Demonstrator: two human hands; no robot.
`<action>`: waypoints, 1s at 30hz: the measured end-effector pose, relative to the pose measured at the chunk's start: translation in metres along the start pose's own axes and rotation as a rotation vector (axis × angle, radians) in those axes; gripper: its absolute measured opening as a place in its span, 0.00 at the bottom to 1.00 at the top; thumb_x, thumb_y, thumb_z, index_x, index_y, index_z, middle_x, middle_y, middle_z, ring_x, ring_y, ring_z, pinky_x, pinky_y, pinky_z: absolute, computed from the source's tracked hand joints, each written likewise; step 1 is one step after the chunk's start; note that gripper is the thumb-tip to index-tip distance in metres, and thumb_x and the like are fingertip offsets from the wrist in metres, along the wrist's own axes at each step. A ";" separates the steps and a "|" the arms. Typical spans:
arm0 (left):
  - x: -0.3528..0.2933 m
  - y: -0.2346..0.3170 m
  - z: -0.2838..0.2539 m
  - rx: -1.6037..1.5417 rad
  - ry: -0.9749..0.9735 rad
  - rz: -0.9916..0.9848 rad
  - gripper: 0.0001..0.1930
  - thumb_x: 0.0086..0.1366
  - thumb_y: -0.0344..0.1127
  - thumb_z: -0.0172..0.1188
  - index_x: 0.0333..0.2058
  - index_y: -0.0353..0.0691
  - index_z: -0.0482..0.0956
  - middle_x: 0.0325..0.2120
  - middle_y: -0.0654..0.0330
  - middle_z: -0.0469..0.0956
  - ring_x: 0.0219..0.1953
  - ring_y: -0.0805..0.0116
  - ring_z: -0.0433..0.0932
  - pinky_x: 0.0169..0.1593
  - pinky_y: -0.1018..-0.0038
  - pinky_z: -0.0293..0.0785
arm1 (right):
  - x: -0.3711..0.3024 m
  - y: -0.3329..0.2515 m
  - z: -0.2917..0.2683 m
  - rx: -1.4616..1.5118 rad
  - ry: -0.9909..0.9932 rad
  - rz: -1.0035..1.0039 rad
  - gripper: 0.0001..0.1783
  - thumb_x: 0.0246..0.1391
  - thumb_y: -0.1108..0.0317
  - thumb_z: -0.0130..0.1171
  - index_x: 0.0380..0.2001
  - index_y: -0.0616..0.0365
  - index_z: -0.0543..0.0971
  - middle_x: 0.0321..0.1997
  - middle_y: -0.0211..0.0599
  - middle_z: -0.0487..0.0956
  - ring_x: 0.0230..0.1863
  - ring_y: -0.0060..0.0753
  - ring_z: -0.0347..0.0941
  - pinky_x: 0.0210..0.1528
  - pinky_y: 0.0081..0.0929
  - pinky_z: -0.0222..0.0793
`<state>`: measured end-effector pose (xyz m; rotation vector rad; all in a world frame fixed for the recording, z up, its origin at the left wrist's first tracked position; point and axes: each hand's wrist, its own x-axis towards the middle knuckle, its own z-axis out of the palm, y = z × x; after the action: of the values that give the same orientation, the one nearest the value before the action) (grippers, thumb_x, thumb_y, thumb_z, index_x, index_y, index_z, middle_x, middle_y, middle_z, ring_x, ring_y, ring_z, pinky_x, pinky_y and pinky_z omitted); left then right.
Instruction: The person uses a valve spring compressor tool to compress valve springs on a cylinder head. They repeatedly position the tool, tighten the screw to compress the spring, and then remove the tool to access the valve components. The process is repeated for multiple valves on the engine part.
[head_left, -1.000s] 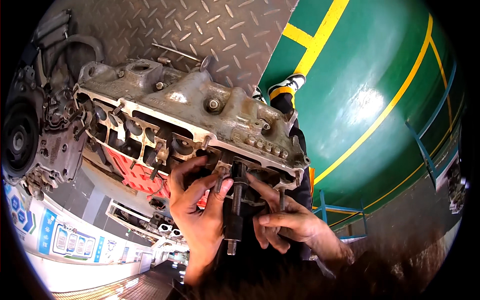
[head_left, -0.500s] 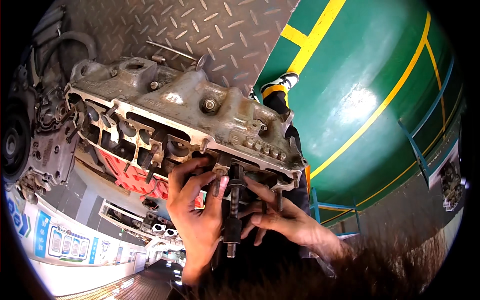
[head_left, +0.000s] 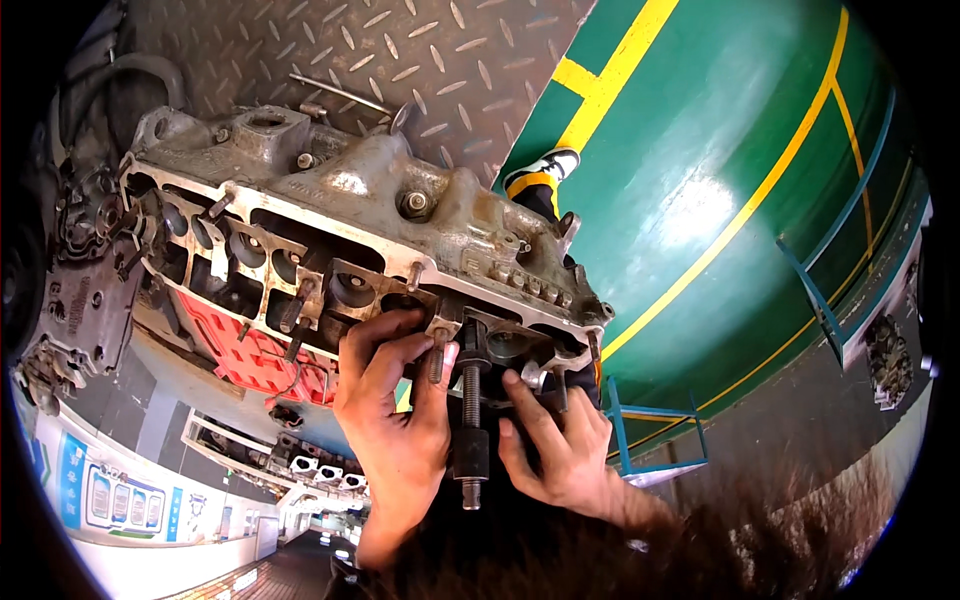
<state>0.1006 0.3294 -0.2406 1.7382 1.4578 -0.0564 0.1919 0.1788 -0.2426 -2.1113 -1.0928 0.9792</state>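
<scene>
A grimy grey aluminium cylinder head [head_left: 350, 200] lies tilted across the middle of the view, its open valve side facing me. A black threaded screw tool [head_left: 470, 420] stands clamped at the head's lower right edge. My left hand [head_left: 395, 420] curls its fingers over the head's edge just left of the tool, thumb beside a stud. My right hand [head_left: 560, 450] is on the tool's right side, thumb against its black body and fingertips at the small shiny part by its top.
Grey chequer plate [head_left: 420, 60] lies behind the head, and a green floor with yellow lines [head_left: 720, 200] lies to the right. A shoe [head_left: 545, 170] shows past the head. Another engine casting [head_left: 80, 290] sits at left, a red tray [head_left: 250, 355] below the head, and a blue frame [head_left: 650, 440] at lower right.
Both hands stay at the tool. My right fingers have crept up toward the tool's top, and the whole scene has shifted slightly in view.
</scene>
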 end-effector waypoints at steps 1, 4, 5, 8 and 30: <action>0.001 -0.001 -0.001 0.005 0.000 0.014 0.08 0.58 0.25 0.66 0.37 0.33 0.82 0.42 0.52 0.79 0.43 0.54 0.79 0.47 0.66 0.74 | 0.001 0.002 0.003 -0.050 0.031 -0.039 0.27 0.42 0.71 0.67 0.50 0.61 0.82 0.28 0.36 0.71 0.24 0.32 0.67 0.24 0.26 0.66; 0.002 -0.001 -0.002 0.003 0.006 0.037 0.08 0.57 0.24 0.66 0.37 0.32 0.82 0.41 0.51 0.79 0.43 0.54 0.79 0.47 0.66 0.74 | -0.001 0.010 0.013 -0.069 0.125 -0.183 0.27 0.42 0.70 0.66 0.50 0.63 0.82 0.42 0.43 0.80 0.25 0.30 0.69 0.26 0.21 0.69; 0.002 -0.001 -0.001 0.001 0.011 0.054 0.08 0.57 0.24 0.66 0.36 0.32 0.82 0.41 0.51 0.79 0.42 0.54 0.79 0.47 0.66 0.74 | -0.001 0.014 0.016 -0.061 0.147 -0.223 0.27 0.42 0.70 0.66 0.50 0.63 0.82 0.46 0.45 0.81 0.25 0.29 0.69 0.26 0.19 0.69; 0.001 -0.004 0.000 0.002 0.032 0.104 0.08 0.57 0.23 0.67 0.37 0.32 0.83 0.42 0.51 0.78 0.42 0.56 0.79 0.47 0.66 0.74 | 0.005 0.008 0.001 0.213 -0.108 -0.052 0.34 0.46 0.73 0.65 0.60 0.67 0.73 0.52 0.51 0.80 0.23 0.30 0.75 0.27 0.23 0.73; 0.000 -0.009 0.000 0.015 0.061 0.105 0.09 0.56 0.25 0.71 0.35 0.33 0.80 0.40 0.52 0.77 0.41 0.56 0.78 0.44 0.68 0.74 | -0.012 0.008 -0.058 0.431 -0.007 0.141 0.18 0.51 0.78 0.58 0.47 0.71 0.79 0.45 0.54 0.82 0.31 0.37 0.83 0.30 0.24 0.77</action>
<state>0.0928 0.3287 -0.2458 1.8401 1.4106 0.0415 0.2374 0.1563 -0.2105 -1.8461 -0.6665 1.1691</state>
